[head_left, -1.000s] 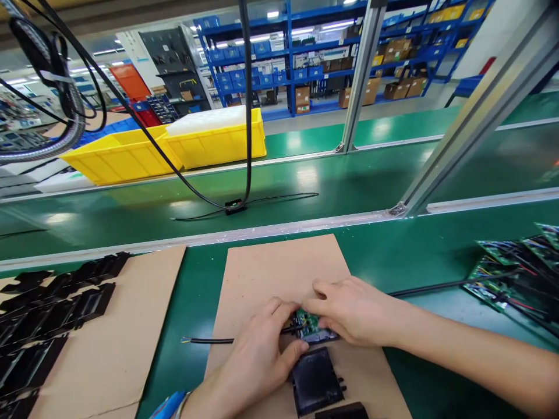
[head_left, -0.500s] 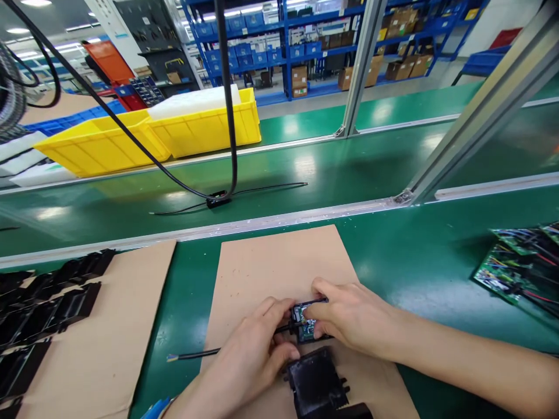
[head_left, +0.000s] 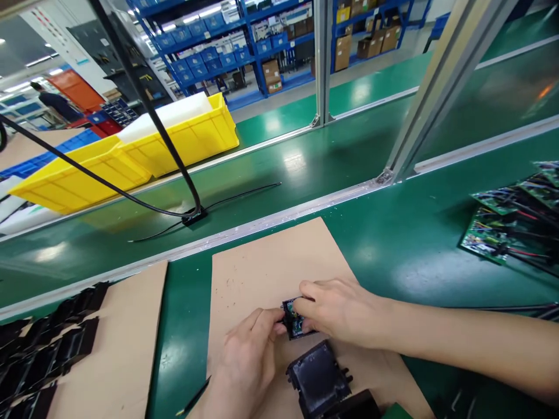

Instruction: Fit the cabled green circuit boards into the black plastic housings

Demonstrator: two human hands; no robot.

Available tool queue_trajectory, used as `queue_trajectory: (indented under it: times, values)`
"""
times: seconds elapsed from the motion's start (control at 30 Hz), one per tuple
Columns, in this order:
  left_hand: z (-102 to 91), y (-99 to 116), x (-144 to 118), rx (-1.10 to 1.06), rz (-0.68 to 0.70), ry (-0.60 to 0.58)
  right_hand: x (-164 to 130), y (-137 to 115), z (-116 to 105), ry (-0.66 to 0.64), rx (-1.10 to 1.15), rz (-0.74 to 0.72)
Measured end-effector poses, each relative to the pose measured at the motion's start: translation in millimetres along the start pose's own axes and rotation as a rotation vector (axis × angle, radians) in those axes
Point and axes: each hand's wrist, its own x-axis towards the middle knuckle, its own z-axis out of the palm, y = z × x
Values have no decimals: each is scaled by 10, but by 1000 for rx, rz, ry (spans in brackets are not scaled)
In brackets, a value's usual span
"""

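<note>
A small black plastic case (head_left: 286, 310) lies on the cardboard sheet with a green circuit board (head_left: 296, 325) inside it. At its left end, where a black cable enters, my left hand (head_left: 251, 349) pinches the case with thumb and fingers. My right hand (head_left: 338, 311) grips the case from the right, its fingers bent over the board and covering part of it. Below the case rests a separate black plastic shell (head_left: 318, 372), touched by neither hand. The cable's stripped end (head_left: 192, 398) sticks out left of my left wrist; my left hand hides the middle of the cable.
Rows of black plastic shells (head_left: 48, 361) stand on another cardboard sheet (head_left: 126, 343) at left. Wired circuit boards (head_left: 502, 233) lie at right. Beyond the metal rail are a hanging black cable (head_left: 148, 105) and yellow bins (head_left: 183, 139). A person (head_left: 56, 105) is far back left.
My view has tilted and shifted. My left fingers have moved up against the case's cable end. The right hand stays on the case, fingers still over the board.
</note>
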Motion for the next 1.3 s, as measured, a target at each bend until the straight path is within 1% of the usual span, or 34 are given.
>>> queue_trajectory:
  times: [0.07, 0.13, 0.2, 0.3, 0.37, 0.57, 0.73, 0.83, 0.9, 1.0, 1.07, 1.17, 1.2, 1.3]
  values:
    - [40, 25, -10, 15, -31, 28, -3, 2, 6, 12, 1, 6]
    - [85, 26, -49, 81, -47, 35, -4, 0, 16, 26, -5, 15]
    - [113, 9, -99, 174, 2, 31, 1, -3, 31, 34, -20, 16]
    - [111, -8, -133, 323, 140, 46, 19, -3, 56, 34, -28, 3]
    - [93, 2, -113, 379, 174, 50, 31, 1, 73, 47, -32, -3]
    - [80, 76, -33, 358, 79, 85, 39, 22, 83, 77, -27, -17]
    - [79, 82, -25, 308, 41, 56, 20, 20, 67, 98, 7, -24]
    - [72, 70, -28, 292, 21, 64, 7, 15, 57, 97, 14, -18]
    - [80, 65, -51, 355, 44, 47, 5, 15, 47, 89, 17, -11]
    - [123, 83, -109, 524, 134, -31, 20, 17, 26, 77, 29, -3]
    - [166, 113, -135, 606, 129, -60, 36, 10, 14, 54, 29, -7]
    - [207, 145, -117, 617, 40, -99, 51, -27, 1, 30, -8, -24]
    - [205, 144, -98, 613, 30, -126, 51, -44, -7, 30, -28, -34]
    - [153, 104, -39, 653, 109, -189, 30, -91, -55, 49, -95, -58]
